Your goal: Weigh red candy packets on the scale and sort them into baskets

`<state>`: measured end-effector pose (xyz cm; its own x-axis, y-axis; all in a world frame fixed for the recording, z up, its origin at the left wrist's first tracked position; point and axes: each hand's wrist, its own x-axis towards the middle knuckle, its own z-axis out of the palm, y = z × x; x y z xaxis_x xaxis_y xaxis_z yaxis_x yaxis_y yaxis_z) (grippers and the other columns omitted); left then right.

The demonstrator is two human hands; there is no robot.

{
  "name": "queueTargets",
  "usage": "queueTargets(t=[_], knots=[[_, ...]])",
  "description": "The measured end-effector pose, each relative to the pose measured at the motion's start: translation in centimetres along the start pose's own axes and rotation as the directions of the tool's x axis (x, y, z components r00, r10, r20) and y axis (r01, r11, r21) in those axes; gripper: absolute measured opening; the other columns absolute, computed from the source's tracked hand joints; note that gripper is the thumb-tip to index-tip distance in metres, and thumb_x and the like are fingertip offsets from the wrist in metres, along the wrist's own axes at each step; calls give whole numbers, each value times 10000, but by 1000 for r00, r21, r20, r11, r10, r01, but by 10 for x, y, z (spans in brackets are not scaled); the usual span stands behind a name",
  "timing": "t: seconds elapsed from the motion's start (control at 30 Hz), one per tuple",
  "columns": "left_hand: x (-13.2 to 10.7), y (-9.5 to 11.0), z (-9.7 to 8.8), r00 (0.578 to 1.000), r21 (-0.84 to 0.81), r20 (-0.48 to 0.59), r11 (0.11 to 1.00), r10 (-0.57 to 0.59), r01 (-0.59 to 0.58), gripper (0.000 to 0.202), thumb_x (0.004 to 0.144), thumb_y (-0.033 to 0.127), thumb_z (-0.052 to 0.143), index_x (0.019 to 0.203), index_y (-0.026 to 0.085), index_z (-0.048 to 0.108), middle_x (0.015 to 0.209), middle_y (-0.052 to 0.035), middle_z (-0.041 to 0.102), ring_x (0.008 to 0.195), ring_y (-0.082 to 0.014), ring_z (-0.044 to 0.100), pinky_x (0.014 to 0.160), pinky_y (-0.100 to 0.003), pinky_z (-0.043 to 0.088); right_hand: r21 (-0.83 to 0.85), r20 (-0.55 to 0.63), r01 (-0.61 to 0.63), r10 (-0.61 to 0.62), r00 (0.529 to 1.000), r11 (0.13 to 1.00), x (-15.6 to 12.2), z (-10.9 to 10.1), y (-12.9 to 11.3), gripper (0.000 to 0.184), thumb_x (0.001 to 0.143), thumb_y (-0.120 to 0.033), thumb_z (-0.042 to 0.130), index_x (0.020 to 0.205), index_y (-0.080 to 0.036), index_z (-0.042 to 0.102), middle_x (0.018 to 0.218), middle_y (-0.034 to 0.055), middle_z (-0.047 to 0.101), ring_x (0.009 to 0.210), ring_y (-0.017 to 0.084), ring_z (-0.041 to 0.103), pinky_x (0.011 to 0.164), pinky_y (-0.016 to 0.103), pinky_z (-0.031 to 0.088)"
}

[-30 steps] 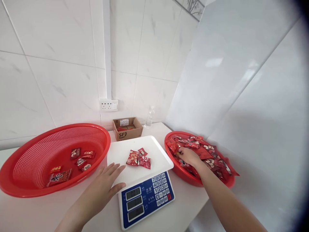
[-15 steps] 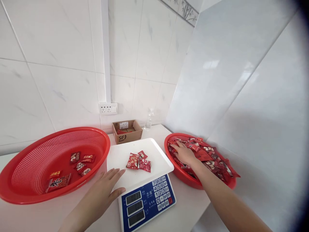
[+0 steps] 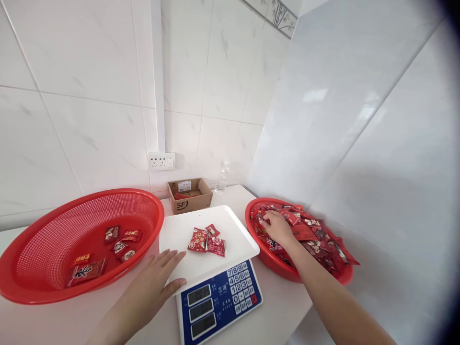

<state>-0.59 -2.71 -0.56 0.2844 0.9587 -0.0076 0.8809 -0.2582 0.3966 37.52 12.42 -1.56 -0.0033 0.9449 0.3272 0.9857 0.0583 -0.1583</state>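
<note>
My right hand (image 3: pixel 279 229) reaches into the red basket (image 3: pixel 268 264) on the right, heaped with red snack packets (image 3: pixel 312 247). Its fingers are drawn together among the packets at the left part of the heap; what lies between the fingertips is hidden. Fingers outstretched, my left hand (image 3: pixel 158 275) is open and empty at the left front edge of the white weighing pan (image 3: pixel 215 215). Three red packets (image 3: pixel 197 239) lie together on that pan. Below it is the blue keypad and display panel of the digital scale (image 3: pixel 223 302).
A larger red basket (image 3: pixel 46 230) on the left holds several packets. Behind the scale stand a small cardboard box (image 3: pixel 190 203) with red pieces inside and a clear plastic bottle (image 3: pixel 222 177). Tiled walls with a socket (image 3: pixel 161 161) close off the table's back and right.
My right hand's fingers, spread over the packets before, have curled together and shifted slightly right. My left hand and the packets on the pan look the same.
</note>
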Motion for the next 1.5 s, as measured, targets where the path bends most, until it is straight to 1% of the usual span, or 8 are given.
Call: queueTargets(t=[0.2, 0.33, 0.47, 0.7, 0.83, 0.97, 1.1, 1.5], knots=[[1, 1, 0, 992, 8, -94, 997, 80, -80, 492, 893, 450, 458, 1351, 270, 467, 1423, -76, 448, 1354, -313, 308, 1076, -552, 273, 137, -95, 55, -43, 995, 989, -7, -9, -25, 254, 862, -321, 429, 909, -172, 629, 1005, 100, 662, 1005, 227, 566, 910, 356, 421], [1, 1, -1, 992, 22, -83, 996, 90, -88, 506, 898, 484, 445, 1356, 270, 455, 1447, -83, 415, 1371, -316, 269, 1078, -563, 263, 266, 59, 158, -180, 982, 951, -22, 0, -63, 317, 865, -321, 421, 1040, -176, 641, 1180, 109, 625, 1111, 223, 553, 982, 354, 402], [-1, 0, -3, 992, 25, -86, 996, 92, -90, 512, 906, 479, 439, 1370, 263, 430, 1462, -93, 391, 1384, -313, 238, 1081, -572, 250, 297, 140, 227, -278, 950, 927, -35, 10, -96, 443, 882, -320, 394, 1278, -177, 530, 1422, 104, 431, 1324, 230, 359, 1102, 410, 279], [-4, 2, -6, 993, 27, -71, 996, 90, -88, 540, 909, 521, 402, 1380, 256, 412, 1467, -97, 386, 1395, -313, 207, 1090, -556, 240, 487, 293, 292, -469, 833, 823, -54, 4, -128, 515, 909, -440, 330, 1299, -162, 521, 1430, 82, 425, 1330, 198, 354, 1120, 363, 258], [-5, 1, -8, 993, 37, -69, 995, 92, -89, 557, 913, 530, 383, 1392, 245, 391, 1480, -94, 366, 1403, -309, 180, 1105, -541, 209, 495, 190, 266, -402, 896, 827, -62, -10, -114, 487, 900, -462, 344, 1261, -206, 547, 1373, 73, 494, 1278, 207, 426, 1096, 388, 302], [-5, -2, -6, 988, 51, -101, 992, 118, -114, 545, 918, 538, 362, 1387, 262, 389, 1470, -72, 387, 1401, -308, 190, 1111, -540, 192, 325, 31, 215, -238, 971, 921, -75, -15, -68, 447, 890, -426, 369, 1234, -205, 551, 1341, 89, 519, 1259, 235, 441, 1071, 438, 326], [-2, 1, -3, 990, 66, -64, 990, 126, -122, 547, 920, 528, 369, 1387, 243, 385, 1467, -92, 387, 1397, -306, 204, 1110, -532, 198, 95, 48, 16, -21, 999, 995, -94, -7, -33, 462, 872, -453, 379, 1184, -181, 585, 1263, 136, 573, 1203, 326, 485, 929, 527, 440], [-13, 5, 6, 988, 100, -140, 994, 60, -46, 483, 920, 465, 426, 1342, 230, 444, 1460, -101, 396, 1397, -291, 214, 1106, -526, 224, -24, 17, 41, -41, 999, 999, -106, -9, -43, 495, 927, -357, 246, 1223, -134, 574, 1211, 177, 608, 1087, 293, 586, 813, 440, 520]])
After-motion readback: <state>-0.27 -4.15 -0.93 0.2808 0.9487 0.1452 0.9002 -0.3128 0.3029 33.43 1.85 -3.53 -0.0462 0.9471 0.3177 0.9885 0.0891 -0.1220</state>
